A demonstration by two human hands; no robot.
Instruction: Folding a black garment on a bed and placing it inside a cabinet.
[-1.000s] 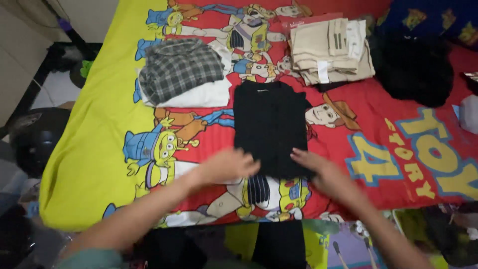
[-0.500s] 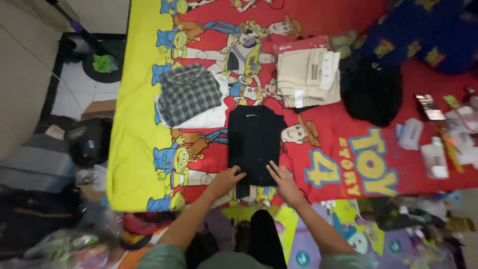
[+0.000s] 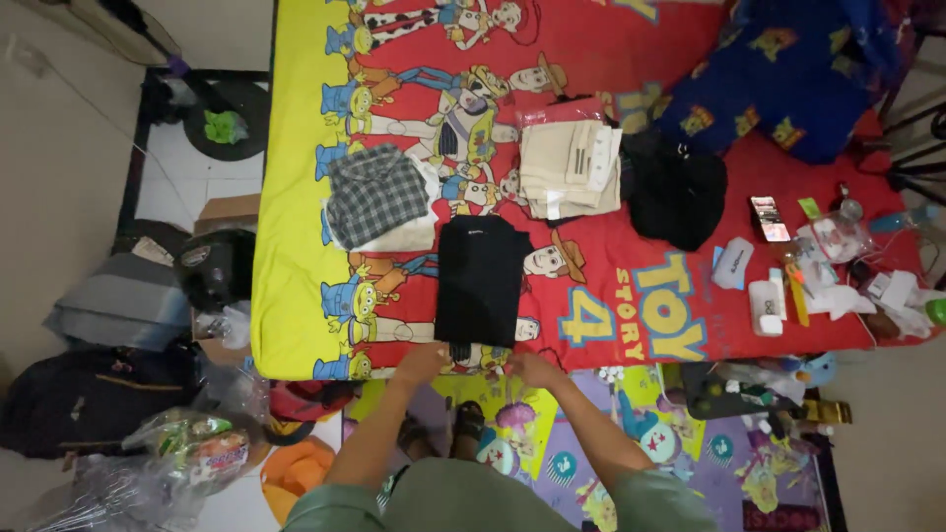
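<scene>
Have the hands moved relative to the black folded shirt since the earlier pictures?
Yes. Both hands have slid off the black folded shirt toward the bed's near edge.

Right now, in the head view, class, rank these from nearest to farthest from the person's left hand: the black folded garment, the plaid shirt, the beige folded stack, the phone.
1. black folded garment: just above the left hand, at the bed's near edge.
2. plaid shirt: farther up, to the left.
3. beige folded stack: farther up, to the right.
4. phone: far right.
</scene>
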